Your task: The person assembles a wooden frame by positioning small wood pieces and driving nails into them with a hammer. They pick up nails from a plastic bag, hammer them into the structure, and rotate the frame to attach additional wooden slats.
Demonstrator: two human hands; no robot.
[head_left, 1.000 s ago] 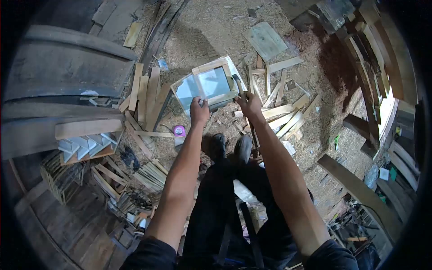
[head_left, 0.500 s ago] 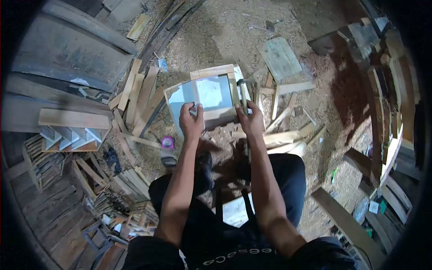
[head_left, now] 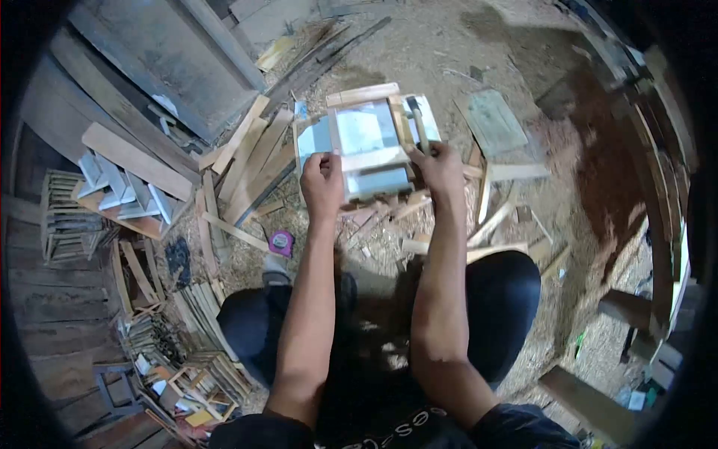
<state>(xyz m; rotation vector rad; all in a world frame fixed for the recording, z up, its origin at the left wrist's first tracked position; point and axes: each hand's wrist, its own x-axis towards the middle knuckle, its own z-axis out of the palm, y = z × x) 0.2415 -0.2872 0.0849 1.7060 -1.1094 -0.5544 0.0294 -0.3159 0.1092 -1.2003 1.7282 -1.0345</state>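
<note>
A small wooden frame (head_left: 374, 159) of pale bars is held in front of me over the ground. My left hand (head_left: 321, 185) is closed on its left bar, thumb and fingers pinched near the lower corner. My right hand (head_left: 440, 170) grips the lower right corner with the thumb on the bar. A hammer (head_left: 420, 126) with a dark head lies just right of the frame, its handle running down to my right fingers. Light bluish panels (head_left: 314, 136) show under and beside the frame, and whitish patches appear through its opening.
A pink tape measure (head_left: 281, 242) lies left of my forearms. Loose wood strips (head_left: 243, 161) are scattered on both sides. A greenish board (head_left: 495, 121) rests at the right on sawdust-covered ground. Stacked slats (head_left: 71, 217) stand far left, and long planks (head_left: 658, 217) line the right.
The frame has moved slightly up and away in view, with both hands still on it. More of a bluish panel shows below its lower bar. The camera view has turned.
</note>
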